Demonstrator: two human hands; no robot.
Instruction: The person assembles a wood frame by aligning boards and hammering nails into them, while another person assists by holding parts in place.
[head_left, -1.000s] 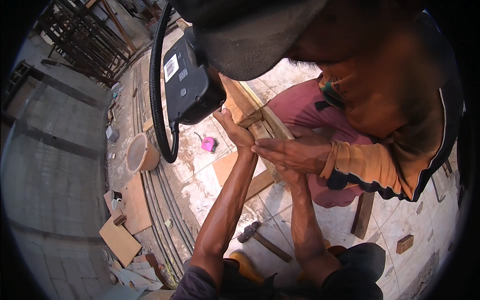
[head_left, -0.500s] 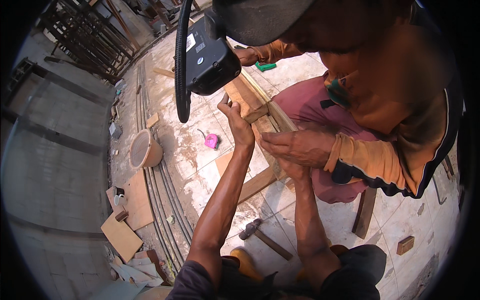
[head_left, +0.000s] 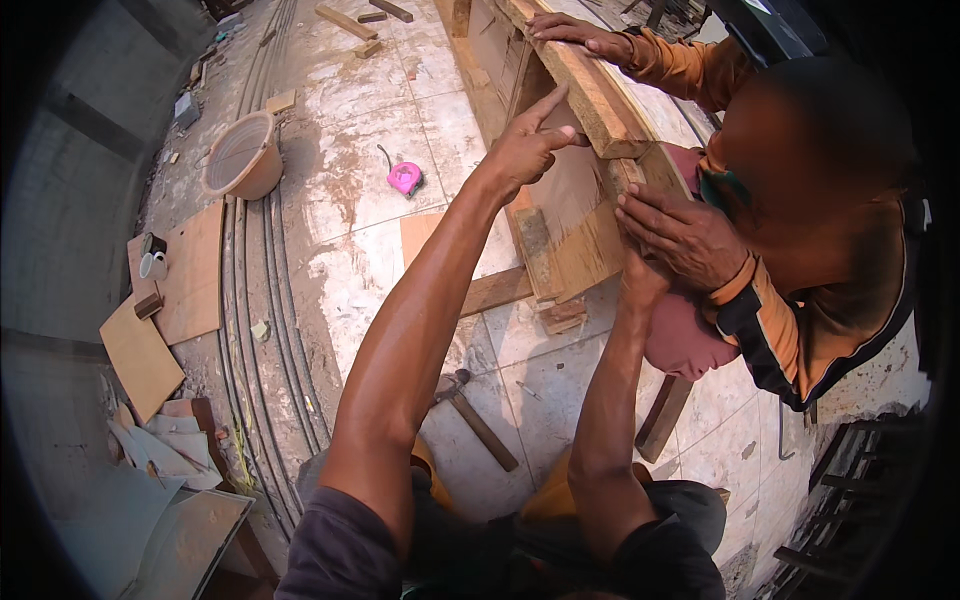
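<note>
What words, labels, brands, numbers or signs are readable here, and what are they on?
No text can be read in this view.
Small pink tape measure: any markings are too small to read.
Green patch on the other person's orange-and-black long-sleeved top: too blurred to tell whether it has lettering.
Long pale wooden beam near the left hand: no readable lettering.

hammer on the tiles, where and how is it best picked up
Probably take the hammer by the free half of its handle, from above and the right: it lies down with its head at the far left, while the long, straight handle slants back to the near right, uncovered.
</note>
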